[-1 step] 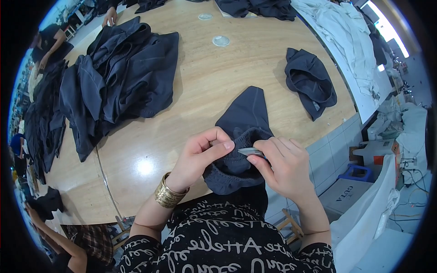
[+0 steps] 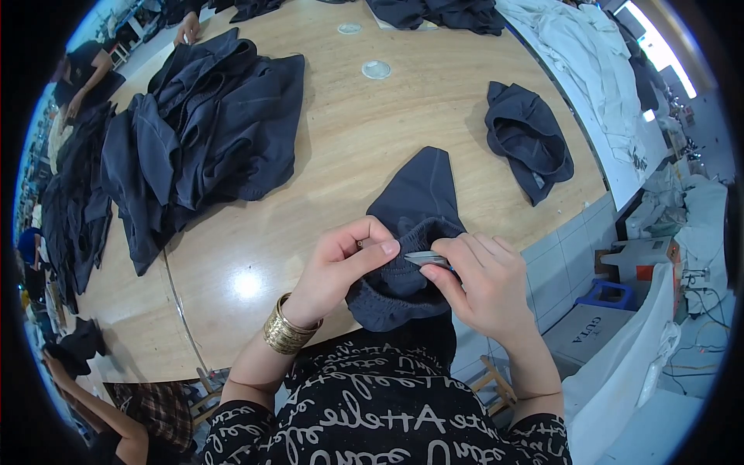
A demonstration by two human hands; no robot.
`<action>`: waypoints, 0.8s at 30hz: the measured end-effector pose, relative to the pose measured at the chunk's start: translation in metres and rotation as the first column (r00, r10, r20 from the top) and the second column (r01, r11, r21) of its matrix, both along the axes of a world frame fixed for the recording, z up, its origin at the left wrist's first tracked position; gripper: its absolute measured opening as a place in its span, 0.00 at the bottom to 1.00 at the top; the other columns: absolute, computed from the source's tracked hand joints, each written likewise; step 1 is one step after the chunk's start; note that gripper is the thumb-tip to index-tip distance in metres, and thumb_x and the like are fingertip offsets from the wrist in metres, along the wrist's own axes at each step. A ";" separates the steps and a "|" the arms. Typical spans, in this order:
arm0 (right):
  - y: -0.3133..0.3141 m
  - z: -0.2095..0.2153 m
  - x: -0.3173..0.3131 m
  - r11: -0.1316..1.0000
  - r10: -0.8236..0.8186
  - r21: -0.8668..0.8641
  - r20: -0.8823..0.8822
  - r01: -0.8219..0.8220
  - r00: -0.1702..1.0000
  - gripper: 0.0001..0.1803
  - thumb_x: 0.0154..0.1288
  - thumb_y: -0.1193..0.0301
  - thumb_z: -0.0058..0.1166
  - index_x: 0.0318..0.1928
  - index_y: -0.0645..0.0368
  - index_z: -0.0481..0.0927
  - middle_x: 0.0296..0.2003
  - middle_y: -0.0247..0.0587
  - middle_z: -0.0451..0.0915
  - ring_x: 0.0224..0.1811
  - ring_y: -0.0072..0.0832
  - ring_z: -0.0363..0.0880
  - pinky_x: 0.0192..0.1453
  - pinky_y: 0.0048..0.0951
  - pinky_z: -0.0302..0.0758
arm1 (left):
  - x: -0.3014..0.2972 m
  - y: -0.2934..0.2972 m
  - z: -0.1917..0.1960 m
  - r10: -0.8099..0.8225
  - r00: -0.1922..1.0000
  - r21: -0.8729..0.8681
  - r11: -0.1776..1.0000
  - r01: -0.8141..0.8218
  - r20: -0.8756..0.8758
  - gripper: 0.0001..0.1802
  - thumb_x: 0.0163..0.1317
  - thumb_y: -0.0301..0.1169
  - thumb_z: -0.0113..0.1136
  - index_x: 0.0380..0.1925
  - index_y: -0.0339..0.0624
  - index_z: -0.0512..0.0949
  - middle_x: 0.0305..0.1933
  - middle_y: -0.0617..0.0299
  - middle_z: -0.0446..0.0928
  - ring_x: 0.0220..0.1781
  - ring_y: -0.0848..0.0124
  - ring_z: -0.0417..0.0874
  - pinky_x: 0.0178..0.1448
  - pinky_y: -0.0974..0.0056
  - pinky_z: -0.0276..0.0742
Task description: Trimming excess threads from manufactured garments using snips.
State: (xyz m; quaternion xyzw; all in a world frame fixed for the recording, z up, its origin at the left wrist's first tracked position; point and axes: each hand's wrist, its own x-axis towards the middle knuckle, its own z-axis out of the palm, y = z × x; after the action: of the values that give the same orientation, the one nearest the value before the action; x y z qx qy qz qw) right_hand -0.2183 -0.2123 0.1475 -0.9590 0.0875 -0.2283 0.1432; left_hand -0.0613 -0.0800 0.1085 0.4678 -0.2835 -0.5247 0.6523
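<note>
a dark blue-grey fabric garment with a gathered edge [image 2: 403,285] is held at the near side of the pale wood-grain table [image 2: 418,93], pinched by the fingers of the left hand [image 2: 349,252]. a pointed silver metal tool [image 2: 422,258] is gripped by the right hand [image 2: 484,283], its tip near the left thumb.

garment [image 2: 417,194]: matt cloth | snips [image 2: 423,258]: smooth metal | tabletop [image 2: 349,132]: glossy wood | bracelet [image 2: 286,327]: textured metal
</note>
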 end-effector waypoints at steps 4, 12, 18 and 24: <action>0.000 -0.002 0.000 1.000 0.009 0.004 0.001 -0.009 1.000 0.10 0.55 0.64 0.61 0.32 0.54 0.75 0.24 0.30 0.72 0.24 0.26 0.70 0.28 0.26 0.62 | 0.000 0.000 0.000 -0.014 1.000 0.007 1.000 0.014 0.019 0.05 0.65 0.28 0.55 0.32 0.38 0.76 0.33 0.72 0.75 0.37 0.86 0.70 0.44 0.76 0.66; -0.002 -0.002 -0.001 1.000 0.011 -0.015 0.015 -0.011 1.000 0.10 0.55 0.64 0.61 0.31 0.54 0.75 0.23 0.29 0.72 0.24 0.26 0.69 0.28 0.26 0.62 | 0.000 -0.001 0.000 -0.009 1.000 -0.018 1.000 0.009 0.016 0.05 0.65 0.28 0.55 0.32 0.38 0.75 0.33 0.72 0.75 0.36 0.86 0.70 0.43 0.76 0.66; -0.002 0.003 -0.002 0.999 0.042 0.008 -0.010 -0.042 0.999 0.12 0.52 0.66 0.62 0.33 0.57 0.76 0.24 0.34 0.74 0.24 0.31 0.71 0.28 0.29 0.62 | 0.000 -0.002 0.001 -0.006 0.998 0.002 1.000 0.006 0.064 0.06 0.65 0.29 0.56 0.30 0.38 0.75 0.29 0.74 0.73 0.32 0.87 0.67 0.37 0.77 0.64; -0.003 0.003 -0.002 0.998 0.049 -0.024 -0.020 -0.049 0.999 0.10 0.55 0.63 0.60 0.32 0.54 0.76 0.24 0.30 0.72 0.24 0.26 0.69 0.28 0.26 0.61 | 0.001 -0.003 0.002 -0.033 0.995 0.024 0.999 0.030 0.098 0.07 0.64 0.30 0.57 0.29 0.39 0.75 0.26 0.75 0.71 0.27 0.88 0.64 0.31 0.78 0.60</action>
State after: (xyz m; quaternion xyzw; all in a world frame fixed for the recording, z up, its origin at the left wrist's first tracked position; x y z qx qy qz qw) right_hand -0.2204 -0.2149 0.1510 -0.9648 0.0624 -0.2162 0.1361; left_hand -0.0607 -0.0826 0.1108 0.4960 -0.3166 -0.5144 0.6238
